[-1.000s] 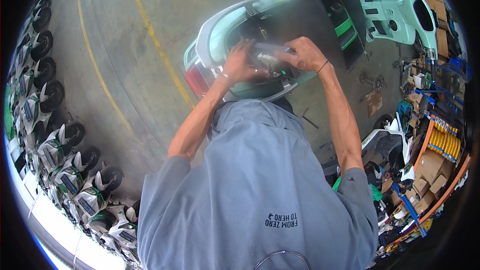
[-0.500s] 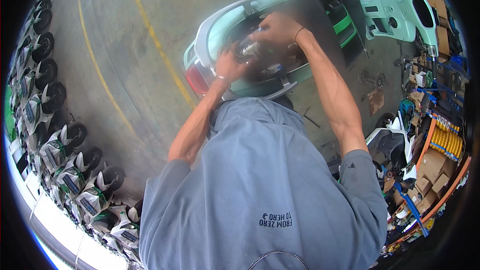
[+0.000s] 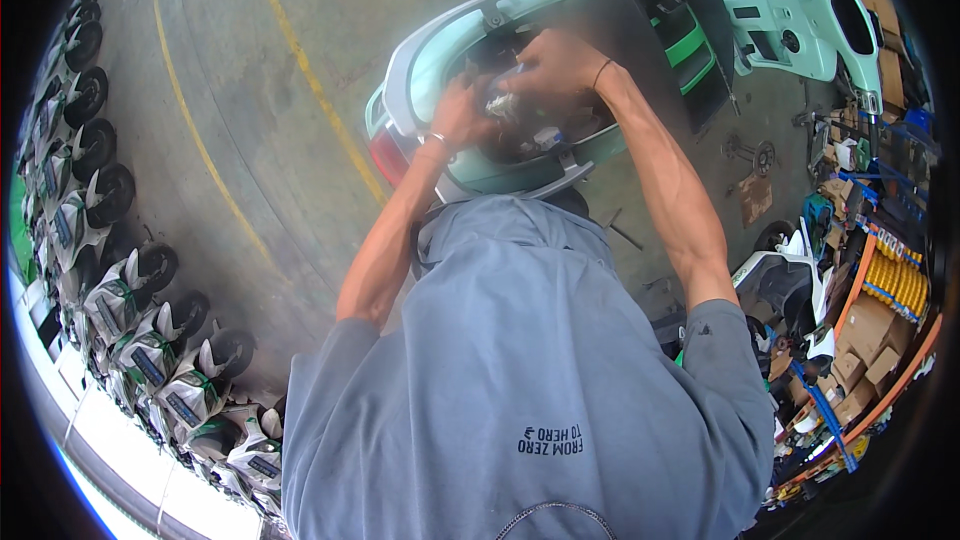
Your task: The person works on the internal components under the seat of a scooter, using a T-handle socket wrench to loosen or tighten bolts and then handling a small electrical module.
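Note:
Both my hands are over the open rear body of a mint-green scooter [image 3: 425,70]. My left hand [image 3: 463,112] is bent with fingers closed at the left side of the cavity. Opposite it, my right hand [image 3: 562,65] reaches down with fingers pinched together. Between the fingertips is a small pale piece [image 3: 503,103], perhaps wiring; blur hides its shape and which hand grips it. A whitish part [image 3: 547,138] lies lower in the dark cavity. A silver-grey grab rail [image 3: 403,75] curves round the scooter's tail, above a red tail light [image 3: 388,157].
A dark raised panel with green parts [image 3: 690,50] stands right of the cavity. Beyond it is a mint-green body shell [image 3: 780,15]. Parked scooters [image 3: 150,340] line the left. Shelving with boxes and yellow coils [image 3: 893,275] is at right. A thin tool [image 3: 625,237] lies on the floor.
My left hand has shifted slightly up toward the pale piece, its fingers nearer my right hand. My right hand stays almost in place. The view has moved a little.

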Motion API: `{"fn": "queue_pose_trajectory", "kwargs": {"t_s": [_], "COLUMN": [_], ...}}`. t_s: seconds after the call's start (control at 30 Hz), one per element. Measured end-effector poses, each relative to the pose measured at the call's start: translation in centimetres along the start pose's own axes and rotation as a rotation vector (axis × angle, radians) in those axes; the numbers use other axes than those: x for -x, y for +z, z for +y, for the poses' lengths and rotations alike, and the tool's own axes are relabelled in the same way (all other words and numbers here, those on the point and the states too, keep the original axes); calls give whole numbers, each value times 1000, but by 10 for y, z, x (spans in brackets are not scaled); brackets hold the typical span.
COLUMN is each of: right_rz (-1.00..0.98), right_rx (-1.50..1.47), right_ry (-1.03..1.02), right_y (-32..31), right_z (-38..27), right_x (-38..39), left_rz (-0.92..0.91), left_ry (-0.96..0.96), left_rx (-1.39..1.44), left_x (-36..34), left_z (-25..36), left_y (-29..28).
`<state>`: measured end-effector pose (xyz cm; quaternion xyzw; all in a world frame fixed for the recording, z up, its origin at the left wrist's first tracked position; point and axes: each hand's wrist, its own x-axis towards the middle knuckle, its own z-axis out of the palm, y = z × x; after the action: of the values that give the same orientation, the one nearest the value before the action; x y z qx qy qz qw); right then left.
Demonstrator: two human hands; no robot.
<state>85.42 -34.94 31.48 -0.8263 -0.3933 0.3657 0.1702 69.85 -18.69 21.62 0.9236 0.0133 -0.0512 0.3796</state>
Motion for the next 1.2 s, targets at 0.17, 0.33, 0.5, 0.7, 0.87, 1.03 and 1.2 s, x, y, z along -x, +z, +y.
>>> {"fn": "queue_pose_trajectory", "kwargs": {"t_s": [0.17,0.33,0.5,0.7,0.87,1.03,1.2], "right_rz": [294,475,405,488,543,601,704], "right_rx": [-175,-944,-1294,-1079,-928,-996,-1026], "right_ry": [-13,295,74,150,171,138,176], "right_y": [23,55,113,119,113,114,120], "right_z": [17,46,61,44,43,38,46], "right_x": [6,32,54,45,32,55,75], "left_rz": [-82,-32,43,64,-58,-320,-450], "left_ry": [-182,-352,-299,-467,-440,-42,241], "left_rx": [332,460,470,774,837,399,-209], "left_x": [-4,7,8,7,4,-3,-7], "left_z": [-1,-3,-8,6,6,18,-17], "left_y": [1,12,25,42,40,-12,-21]}}
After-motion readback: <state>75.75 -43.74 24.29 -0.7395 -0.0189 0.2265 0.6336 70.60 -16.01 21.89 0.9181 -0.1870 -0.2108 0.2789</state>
